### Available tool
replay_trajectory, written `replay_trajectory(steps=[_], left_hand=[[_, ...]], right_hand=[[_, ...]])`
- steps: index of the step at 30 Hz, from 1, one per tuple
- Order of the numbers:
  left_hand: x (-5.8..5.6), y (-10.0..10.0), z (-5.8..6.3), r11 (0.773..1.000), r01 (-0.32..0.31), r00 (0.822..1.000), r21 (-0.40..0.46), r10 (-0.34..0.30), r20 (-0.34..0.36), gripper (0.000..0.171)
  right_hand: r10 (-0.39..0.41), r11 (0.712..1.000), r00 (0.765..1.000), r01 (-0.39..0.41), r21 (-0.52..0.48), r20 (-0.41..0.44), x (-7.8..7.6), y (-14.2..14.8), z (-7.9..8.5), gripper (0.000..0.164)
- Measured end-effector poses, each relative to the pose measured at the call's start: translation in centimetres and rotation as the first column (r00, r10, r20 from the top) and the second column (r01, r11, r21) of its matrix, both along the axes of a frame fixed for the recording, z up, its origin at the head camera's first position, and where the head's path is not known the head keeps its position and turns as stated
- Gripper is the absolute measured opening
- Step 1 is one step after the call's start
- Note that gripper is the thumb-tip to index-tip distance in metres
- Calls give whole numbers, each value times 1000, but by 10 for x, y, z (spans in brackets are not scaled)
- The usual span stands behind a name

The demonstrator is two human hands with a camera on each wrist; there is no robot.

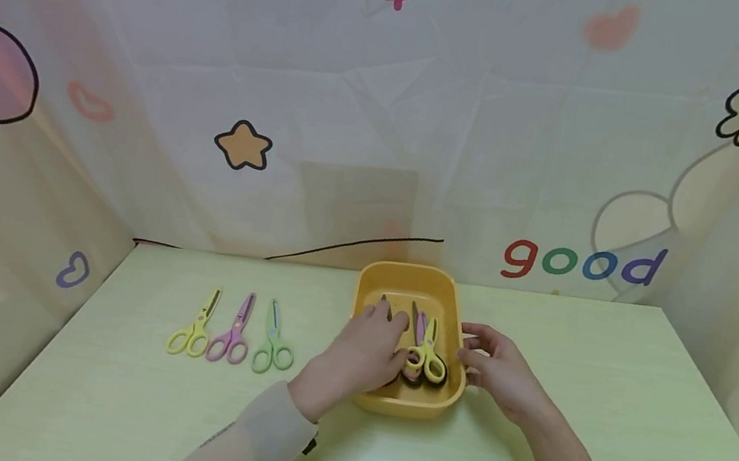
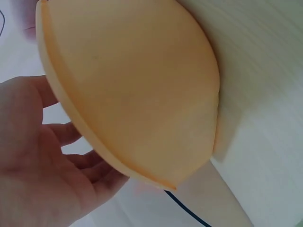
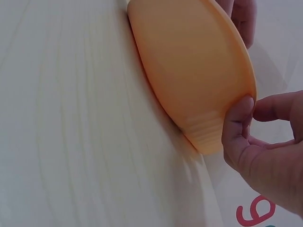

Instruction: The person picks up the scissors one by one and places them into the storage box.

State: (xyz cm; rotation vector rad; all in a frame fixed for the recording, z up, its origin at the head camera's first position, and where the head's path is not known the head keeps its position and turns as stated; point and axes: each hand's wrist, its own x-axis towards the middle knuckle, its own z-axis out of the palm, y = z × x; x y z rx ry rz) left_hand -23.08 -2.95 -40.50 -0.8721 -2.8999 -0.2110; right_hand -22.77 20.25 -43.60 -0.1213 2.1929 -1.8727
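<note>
A yellow-orange plastic basket point(image 1: 395, 406) sits on the table, with several scissors in it. Yellow-handled scissors point(image 1: 428, 359) lie at its right side, over others with dark and pinkish handles. My left hand point(image 1: 364, 348) reaches over the left rim into the basket, among the scissors. Its fingertips are hidden behind the wall point(image 2: 142, 94) in the left wrist view, so what they hold cannot be told. At the right rim, my right hand point(image 1: 500, 371) pinches the basket's edge point(image 3: 189, 61) between thumb and fingers.
Left of the basket, yellow scissors point(image 1: 199, 328), purple scissors point(image 1: 235, 334) and green scissors point(image 1: 273, 341) lie in a row, blades pointing away. A printed curtain point(image 1: 276, 84) hangs behind the pale table point(image 1: 128, 402).
</note>
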Motion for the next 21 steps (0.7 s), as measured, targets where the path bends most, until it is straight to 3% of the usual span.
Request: replay_trajectory(steps=[8, 21], left_hand=[[1, -14, 3, 979, 25, 998, 204, -13, -63, 21], [-3, -32, 7, 944, -41, 993, 327, 74, -90, 18]], right_hand=[[-12, 1000, 1000, 12, -4, 5, -1, 0, -2, 52], [-11, 1000, 1000, 11, -1, 21, 1, -2, 1, 52]])
